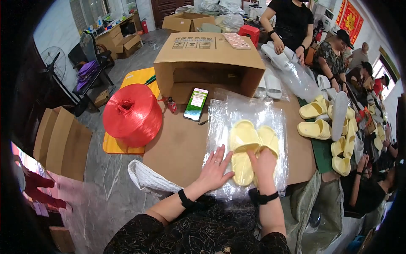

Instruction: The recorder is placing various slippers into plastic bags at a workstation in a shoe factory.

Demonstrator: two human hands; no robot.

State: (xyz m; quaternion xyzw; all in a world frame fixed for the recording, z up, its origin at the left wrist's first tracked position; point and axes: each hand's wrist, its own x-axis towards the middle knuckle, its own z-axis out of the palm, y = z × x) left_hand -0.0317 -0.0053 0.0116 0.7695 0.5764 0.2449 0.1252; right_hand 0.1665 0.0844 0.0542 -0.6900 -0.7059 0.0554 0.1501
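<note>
1. My left hand (216, 167) lies flat, fingers spread, pressing on the clear plastic bags (249, 114) just left of the pale yellow slippers (249, 146); it grips nothing.
2. My right hand (264, 163) rests on top of the slippers with fingers curled over the near end of the right one. I cannot tell whether it truly clamps the slipper or only presses on it.
3. My 2 hands sit near each other but apart, with the heel of the left slipper between them.
4. The 2 slippers lie side by side, touching, on the stack of plastic bags, which rests on the brown cardboard-covered table (177, 148) in front of me.
5. A smartphone (196, 104) with a lit screen lies on the table beyond my left hand, just before the mouth of a large cardboard box (207, 59) lying on its side.
6. A big red spool of twine (132, 114) sits at the table's left edge, on a yellow board.
7. To my right, more yellow slippers (315, 127) and white ones lie in a heap on a green surface.
8. Across the table, another person in black (287, 21) handles white slippers and plastic.
</note>
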